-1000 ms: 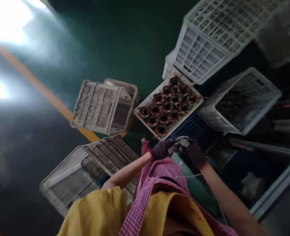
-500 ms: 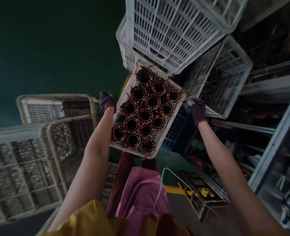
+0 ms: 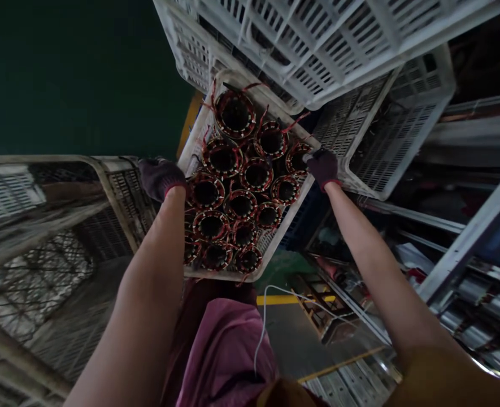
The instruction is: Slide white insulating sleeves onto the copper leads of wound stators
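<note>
A pale plastic crate [image 3: 287,227] holds several motor stators [image 3: 256,174], ring-shaped cores with red-brown windings and loose red leads. My right hand [image 3: 322,167], in a dark knit glove, is closed over the crate's upper right rim, close to a stator. On the other side, my left hand [image 3: 161,177], gloved the same way, is by the crate's left side and the neighbouring crates. Its fingers are curled; whatever may be in them is hidden.
White crates [image 3: 317,51] rise just beyond the stator crate. Worn crates [image 3: 118,192] stand at the left. A metal rack [image 3: 465,232] runs along the right, above a small wooden stand [image 3: 321,311]. Green floor [image 3: 80,79] spans the upper left.
My right hand has gone from beside the crate onto its right rim. My left hand appears farther left of the crate. The whole view has come closer and shifted.
</note>
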Tool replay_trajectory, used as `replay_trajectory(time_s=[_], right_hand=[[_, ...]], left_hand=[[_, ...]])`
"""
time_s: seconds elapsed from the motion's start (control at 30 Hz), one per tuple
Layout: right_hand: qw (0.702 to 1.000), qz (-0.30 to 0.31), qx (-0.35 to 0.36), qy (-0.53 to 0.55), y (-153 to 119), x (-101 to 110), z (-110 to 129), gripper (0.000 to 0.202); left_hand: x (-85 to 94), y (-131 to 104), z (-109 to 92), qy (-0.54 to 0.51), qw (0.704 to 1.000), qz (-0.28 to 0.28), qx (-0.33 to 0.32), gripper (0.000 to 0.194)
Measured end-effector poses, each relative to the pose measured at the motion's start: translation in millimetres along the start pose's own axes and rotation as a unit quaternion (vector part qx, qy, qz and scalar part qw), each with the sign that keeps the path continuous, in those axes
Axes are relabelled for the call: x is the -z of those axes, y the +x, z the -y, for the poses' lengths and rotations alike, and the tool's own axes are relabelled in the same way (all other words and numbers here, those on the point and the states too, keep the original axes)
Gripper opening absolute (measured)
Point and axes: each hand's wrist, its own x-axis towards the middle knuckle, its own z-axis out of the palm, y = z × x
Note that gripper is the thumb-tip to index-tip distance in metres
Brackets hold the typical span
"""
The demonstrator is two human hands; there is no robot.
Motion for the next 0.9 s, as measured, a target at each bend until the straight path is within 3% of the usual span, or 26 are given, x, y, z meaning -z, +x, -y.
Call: replay_trajectory(time_s=[0.13,0.3,0.4,0.5,0.63,0.73,0.9], right_hand=[[0.999,-0.015,-0.044,-0.014,-6.0,-6.3,4.3,0.018],[0.996,-0.014,-0.07,0.053,-9.1,-5.1,1.6,0.01],[0.989,-0.05,-0.088,0.109,-7.0,3.8,5.6,0.008],[0.971,-0.078,-0.087,0.21,-5.8,13.4,22.0,0.015],[0.962,-0.008,-0.026,0.272,2.5,6.2,60.7,0.029],[0.977,0.029,0.039,0.208,18.4,-13.2,90.0,0.02],[0.991,0.053,0.121,-0.017,33.9,-33.9,117.3,0.017]], left_hand=[[-0.1,-3.5,-2.9,0.006,0.997,-0.068,0.032,0.063],[2.6,-6.5,-7.4,0.01,0.996,-0.08,0.037,0.051],[3.7,-7.2,-9.6,0.015,0.996,-0.085,0.039,0.043],[3.0,-6.8,-11.7,0.02,0.995,-0.086,0.041,0.037],[2.3,-7.3,-13.9,0.017,0.995,-0.088,0.049,0.033],[3.7,-8.1,-13.5,0.009,0.995,-0.087,0.051,0.035],[6.5,-6.4,-10.3,-0.01,0.994,-0.092,0.054,0.04]])
